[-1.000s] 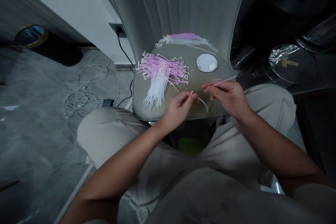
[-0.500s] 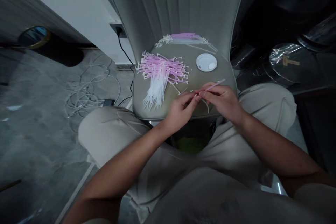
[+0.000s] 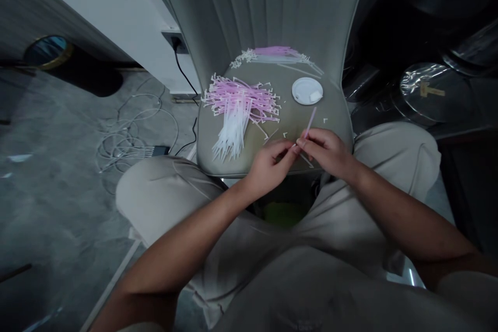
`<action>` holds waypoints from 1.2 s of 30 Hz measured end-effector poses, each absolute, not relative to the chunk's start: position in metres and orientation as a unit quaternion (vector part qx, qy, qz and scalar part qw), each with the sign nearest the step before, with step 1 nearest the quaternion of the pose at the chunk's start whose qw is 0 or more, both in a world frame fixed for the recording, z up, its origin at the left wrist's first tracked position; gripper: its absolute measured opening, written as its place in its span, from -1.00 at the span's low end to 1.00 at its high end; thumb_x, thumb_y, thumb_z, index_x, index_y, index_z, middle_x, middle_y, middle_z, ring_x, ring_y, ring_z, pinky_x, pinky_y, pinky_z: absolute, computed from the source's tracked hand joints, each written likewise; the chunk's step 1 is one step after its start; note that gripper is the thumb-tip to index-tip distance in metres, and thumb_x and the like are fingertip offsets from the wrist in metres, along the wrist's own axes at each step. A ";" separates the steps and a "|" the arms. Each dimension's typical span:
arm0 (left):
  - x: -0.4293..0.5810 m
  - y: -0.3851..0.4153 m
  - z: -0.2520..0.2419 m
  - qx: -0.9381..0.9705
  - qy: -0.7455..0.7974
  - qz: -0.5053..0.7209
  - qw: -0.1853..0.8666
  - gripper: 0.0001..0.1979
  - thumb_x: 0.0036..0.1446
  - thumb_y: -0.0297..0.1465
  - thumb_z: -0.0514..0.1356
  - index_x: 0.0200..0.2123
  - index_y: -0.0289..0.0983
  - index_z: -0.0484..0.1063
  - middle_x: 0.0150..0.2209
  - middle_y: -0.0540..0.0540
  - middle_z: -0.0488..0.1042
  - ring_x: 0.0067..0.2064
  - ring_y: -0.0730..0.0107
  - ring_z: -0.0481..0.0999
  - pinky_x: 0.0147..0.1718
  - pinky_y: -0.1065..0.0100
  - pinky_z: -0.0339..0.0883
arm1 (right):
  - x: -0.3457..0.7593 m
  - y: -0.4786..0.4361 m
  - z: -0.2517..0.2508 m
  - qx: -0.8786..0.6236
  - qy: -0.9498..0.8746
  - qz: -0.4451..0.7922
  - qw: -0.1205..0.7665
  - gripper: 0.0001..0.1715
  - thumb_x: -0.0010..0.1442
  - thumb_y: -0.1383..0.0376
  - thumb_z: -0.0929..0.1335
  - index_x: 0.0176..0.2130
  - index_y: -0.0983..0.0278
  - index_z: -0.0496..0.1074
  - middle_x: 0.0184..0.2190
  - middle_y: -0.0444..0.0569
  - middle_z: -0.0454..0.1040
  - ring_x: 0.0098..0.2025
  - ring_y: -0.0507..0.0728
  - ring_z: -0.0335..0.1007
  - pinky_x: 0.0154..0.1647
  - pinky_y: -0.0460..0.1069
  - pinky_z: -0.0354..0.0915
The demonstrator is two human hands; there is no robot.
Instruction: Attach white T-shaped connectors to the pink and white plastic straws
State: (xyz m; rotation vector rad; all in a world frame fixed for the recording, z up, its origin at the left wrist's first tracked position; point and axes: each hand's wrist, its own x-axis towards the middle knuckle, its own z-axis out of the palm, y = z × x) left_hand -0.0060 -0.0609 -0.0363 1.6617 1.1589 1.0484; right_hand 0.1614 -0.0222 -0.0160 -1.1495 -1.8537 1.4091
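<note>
My left hand [image 3: 270, 168] and my right hand [image 3: 324, 153] meet above the front of a grey-green upholstered chair seat [image 3: 272, 80]. The right fingers pinch a thin pink plastic straw [image 3: 310, 122], which stands nearly upright. The left fingertips pinch a small white plastic piece [image 3: 293, 146] against the straw's lower end. A large pile of pink and white hooked straws [image 3: 237, 106] lies to the left of my hands. A smaller bundle [image 3: 274, 53] lies at the seat's back, and a white plastic cup lid [image 3: 307, 91] lies beyond my right hand.
Small white offcuts [image 3: 285, 135] are scattered on the seat. My beige-trousered knees [image 3: 163, 192] flank it. A tangle of white cable [image 3: 128, 140] and a black device [image 3: 159, 151] lie on the grey floor at left. Clear-wrapped round objects [image 3: 424, 88] stand at right.
My right hand has moved left, closer to my left hand. The pink straw has swung from leaning right to nearly upright. The white curved strand is no longer seen running from my left hand.
</note>
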 end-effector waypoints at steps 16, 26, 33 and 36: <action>-0.009 -0.062 -0.041 0.677 0.469 0.388 0.414 -0.67 0.33 -0.23 0.06 -0.38 -0.28 0.48 -0.42 -0.04 0.56 -0.37 0.45 0.50 -0.32 0.42 0.33 | 0.161 -0.021 -0.015 -0.447 -0.630 0.563 0.295 -0.68 0.25 0.14 0.31 -0.44 0.29 0.38 -0.59 -0.19 0.33 -0.56 -0.04 0.22 -0.54 -0.10 0.12; -0.009 -0.064 -0.041 0.689 0.464 0.384 0.404 -0.66 0.35 -0.24 0.03 -0.38 -0.28 0.45 -0.44 -0.04 0.51 -0.37 0.46 0.47 -0.32 0.41 0.30 | 0.163 -0.025 -0.010 -0.439 -0.657 0.536 0.297 -0.81 0.24 0.24 0.32 -0.38 0.29 0.39 -0.54 -0.17 0.41 -0.54 -0.04 0.29 -0.51 -0.11 0.18; -0.011 -0.065 -0.039 0.674 0.461 0.390 0.426 -0.68 0.35 -0.24 0.02 -0.34 -0.28 0.44 -0.46 -0.04 0.51 -0.39 0.45 0.48 -0.33 0.40 0.34 | 0.164 -0.024 -0.010 -0.406 -0.742 0.431 0.314 -0.83 0.24 0.28 0.33 -0.36 0.29 0.46 -0.46 -0.11 0.48 -0.42 0.01 0.38 -0.39 -0.08 0.28; -0.010 -0.065 -0.039 0.629 0.429 0.419 0.495 -0.70 0.33 -0.22 0.06 -0.28 -0.30 0.46 -0.41 -0.05 0.55 -0.39 0.47 0.53 -0.35 0.43 0.39 | 0.166 -0.024 -0.013 -0.383 -0.769 0.384 0.339 -0.86 0.23 0.29 0.34 -0.33 0.28 0.49 -0.41 -0.09 0.54 -0.36 0.04 0.45 -0.31 -0.05 0.34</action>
